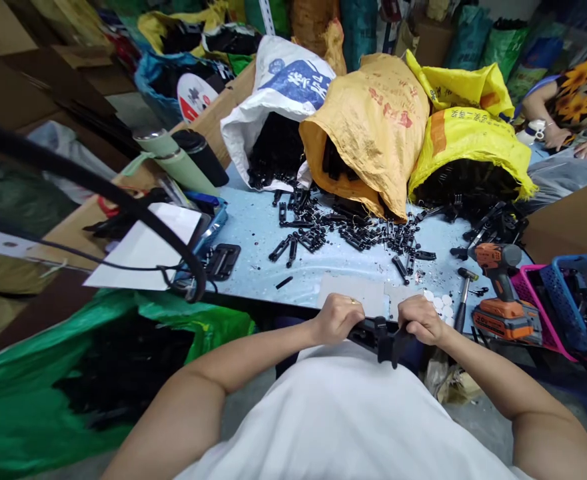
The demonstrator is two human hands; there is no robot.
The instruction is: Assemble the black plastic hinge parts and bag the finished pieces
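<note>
Both my hands are closed on one black plastic clamp-like part (380,340), held close against my body at the table's front edge. My left hand (337,317) grips its left end, and my right hand (420,319) has its fingers curled round the right end. Just beyond the hands lies a grey board (350,293) on the blue tabletop (243,267). Many small black plastic pieces (313,227) are strewn farther back, in front of the sacks. The exact kind of the held part cannot be made out.
White (293,73), orange (373,113) and yellow (473,137) sacks spill black parts at the back. On the right are a hammer (466,300), a cordless drill (503,293) and baskets (573,300). A green sack (13,400) stands left. Another person's hands (568,141) show far right.
</note>
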